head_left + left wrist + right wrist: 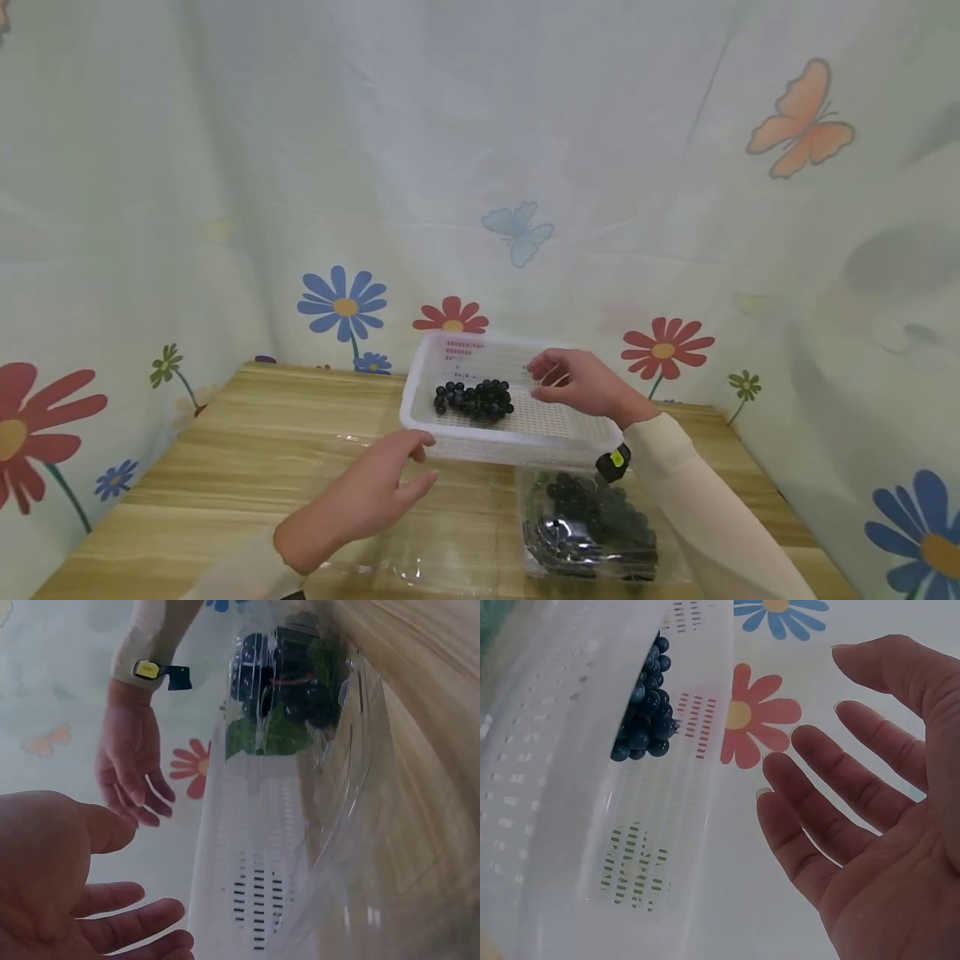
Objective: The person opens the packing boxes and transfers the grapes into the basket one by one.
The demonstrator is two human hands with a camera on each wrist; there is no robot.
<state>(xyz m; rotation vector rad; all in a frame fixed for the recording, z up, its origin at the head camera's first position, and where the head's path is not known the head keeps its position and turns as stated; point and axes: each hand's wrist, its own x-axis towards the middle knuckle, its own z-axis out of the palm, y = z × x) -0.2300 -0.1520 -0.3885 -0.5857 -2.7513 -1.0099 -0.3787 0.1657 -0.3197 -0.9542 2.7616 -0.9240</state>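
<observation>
A bunch of dark grapes point(474, 400) lies in the left part of a white perforated basket point(517, 437). My right hand point(581, 383) hovers over the basket's right side, its fingers loosely bent and holding nothing. In the right wrist view that hand point(877, 780) has its fingers spread, apart from the grapes point(646, 712). My left hand point(375, 483) hangs in front of the basket, thumb and fingers parted with nothing between them. More dark grapes point(600, 517) fill a clear plastic box on the near right, and green leaves point(270, 735) show in it in the left wrist view.
The clear box's open lid point(442, 542) lies on the wooden table point(247, 467), beneath and beside my left hand. A flower-printed curtain point(450, 167) rises behind the basket and along both sides. The right wrist carries a black strap device point(613, 463).
</observation>
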